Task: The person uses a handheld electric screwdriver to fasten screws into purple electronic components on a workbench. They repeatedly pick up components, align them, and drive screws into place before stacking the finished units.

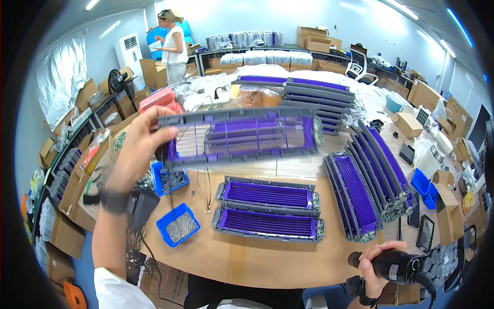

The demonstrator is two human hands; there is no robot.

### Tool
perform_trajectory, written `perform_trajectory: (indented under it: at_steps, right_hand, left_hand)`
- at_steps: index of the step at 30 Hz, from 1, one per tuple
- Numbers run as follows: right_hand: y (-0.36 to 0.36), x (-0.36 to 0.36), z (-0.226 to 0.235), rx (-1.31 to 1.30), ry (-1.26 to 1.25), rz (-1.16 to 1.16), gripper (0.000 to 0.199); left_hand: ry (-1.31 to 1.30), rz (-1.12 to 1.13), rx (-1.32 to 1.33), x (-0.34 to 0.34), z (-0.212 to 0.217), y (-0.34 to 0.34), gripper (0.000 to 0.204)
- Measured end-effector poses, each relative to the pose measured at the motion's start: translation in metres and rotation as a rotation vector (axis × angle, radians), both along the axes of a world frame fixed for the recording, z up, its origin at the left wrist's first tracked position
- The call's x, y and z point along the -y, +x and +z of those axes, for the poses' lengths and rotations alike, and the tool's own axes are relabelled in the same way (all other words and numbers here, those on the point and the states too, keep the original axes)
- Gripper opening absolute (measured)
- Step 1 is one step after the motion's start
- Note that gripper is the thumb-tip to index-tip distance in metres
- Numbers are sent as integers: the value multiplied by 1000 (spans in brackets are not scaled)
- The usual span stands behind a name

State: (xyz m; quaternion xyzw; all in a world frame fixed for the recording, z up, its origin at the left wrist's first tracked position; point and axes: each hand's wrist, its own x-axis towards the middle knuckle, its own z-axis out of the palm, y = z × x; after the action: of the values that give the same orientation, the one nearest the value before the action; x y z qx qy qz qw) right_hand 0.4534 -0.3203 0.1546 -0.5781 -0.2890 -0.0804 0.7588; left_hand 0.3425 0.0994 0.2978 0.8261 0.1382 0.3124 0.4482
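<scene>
A long grey plastic frame with purple slats [239,138] is lifted above the wooden worktop [247,257], its left end clamped in the left hand [139,147]; the right hand [373,265] grips a black electric screwdriver [396,266] near the worktop's edge

This is a small assembly workshop, part production floor and part stockroom. A long wooden workbench [257,257] carries many identical grey-and-purple slatted frames [267,195], some stacked in rows [368,180], beside blue bins of small screws [178,225]. Cardboard boxes [314,38] crowd the shelves along the walls and the floor, with bagged parts [242,38] piled on a back counter. A floor-standing air conditioner [128,51] stands in a corner, near another person [172,44] standing by the boxes.
</scene>
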Motion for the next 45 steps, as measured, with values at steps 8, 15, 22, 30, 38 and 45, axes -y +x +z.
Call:
perform_trajectory:
  at_steps: [8, 15, 22, 30, 38, 45]
  right_hand:
    - [7, 8, -7, -18, -116, -44, 47]
    - [14, 16, -3, -52, -283, -60, 46]
    - [14, -4, 8, -47, -424, -77, 47]
    - [20, -35, 20, -34, -555, -83, 40]
    - [31, -121, 16, 379, -995, 254, 38]
    - [13, -148, -23, 605, -1295, 313, 29]
  left_hand:
    - [-76, -11, 55, -118, -8, 111, 23]
    - [-57, 27, -44, -219, -109, 175, 28]
    - [-180, 32, -211, -232, -164, 206, 34]
    - [73, 59, -374, -242, -170, 196, 65]
    - [220, -19, -208, -131, -67, 110, 52]
    - [295, -24, -2, -10, -2, -25, 45]
